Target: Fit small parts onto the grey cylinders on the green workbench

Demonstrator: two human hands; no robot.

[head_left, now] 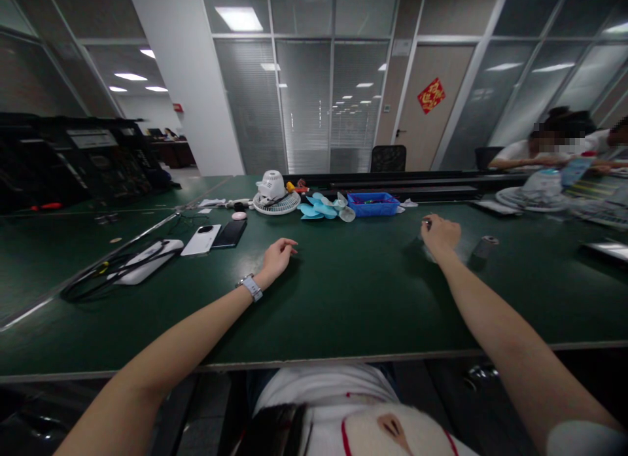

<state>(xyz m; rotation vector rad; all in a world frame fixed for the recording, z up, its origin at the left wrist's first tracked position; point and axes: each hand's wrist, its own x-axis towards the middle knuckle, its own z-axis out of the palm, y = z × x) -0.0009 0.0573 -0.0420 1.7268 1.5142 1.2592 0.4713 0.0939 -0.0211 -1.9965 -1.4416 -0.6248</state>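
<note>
My left hand (279, 258) rests over the green table with its fingers loosely bent and nothing seen in them; the index finger stretches to the right. Further right, my right hand (441, 237) has its fingertips closed around a small dark-topped object, with a blurred, see-through shape just below the fingers. What kind of object it is I cannot make out. Just right of that hand stands a small grey cylinder (485, 246) with a dark top.
Along the back lie a white fan part (272, 186), blue fan blades (318, 207) and a blue tray (373, 206). Two phones, a white phone (200, 240) and a dark phone (229, 233), lie left near a cabled white device (150, 263). People sit at right behind more fan parts (540, 189).
</note>
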